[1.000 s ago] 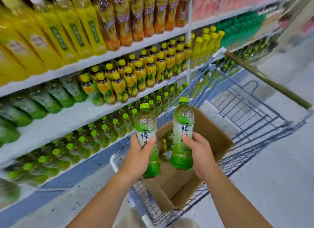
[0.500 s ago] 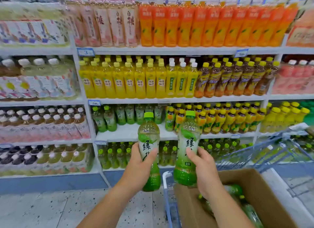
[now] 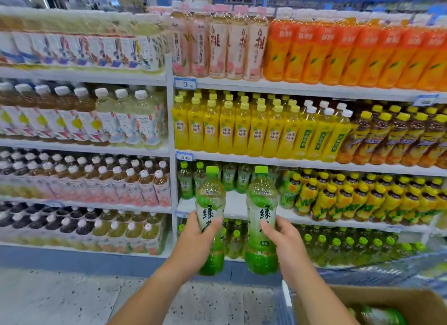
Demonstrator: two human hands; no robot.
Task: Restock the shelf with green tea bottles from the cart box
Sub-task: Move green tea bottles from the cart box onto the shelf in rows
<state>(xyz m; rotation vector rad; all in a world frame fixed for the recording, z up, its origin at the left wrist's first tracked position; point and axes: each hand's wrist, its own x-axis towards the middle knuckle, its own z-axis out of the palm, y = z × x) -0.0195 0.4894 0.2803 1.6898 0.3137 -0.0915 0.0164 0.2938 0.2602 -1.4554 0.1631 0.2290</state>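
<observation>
My left hand (image 3: 197, 237) grips one green tea bottle (image 3: 211, 203) upright by its lower half. My right hand (image 3: 287, 245) holds a second green tea bottle (image 3: 261, 201) the same way. Both bottles have green caps and white-green labels, and they hang side by side in front of the third shelf (image 3: 235, 207). Several green tea bottles (image 3: 186, 179) stand at the back of that shelf, with bare white shelf in front of them. The cardboard cart box (image 3: 377, 298) sits at the bottom right, with another green bottle (image 3: 381, 315) lying inside.
Yellow-capped dark bottles (image 3: 350, 196) fill the same shelf to the right. Green-capped bottles (image 3: 338, 247) line the bottom shelf. Yellow juice bottles (image 3: 242, 128) stand one shelf up. A white upright (image 3: 172, 155) divides the shelving. The blue cart rim (image 3: 286, 293) edges the box; speckled floor lies below left.
The view has swung from the cart up to the shelves. Both hands have lifted their bottles away from the box and closer to the third shelf.
</observation>
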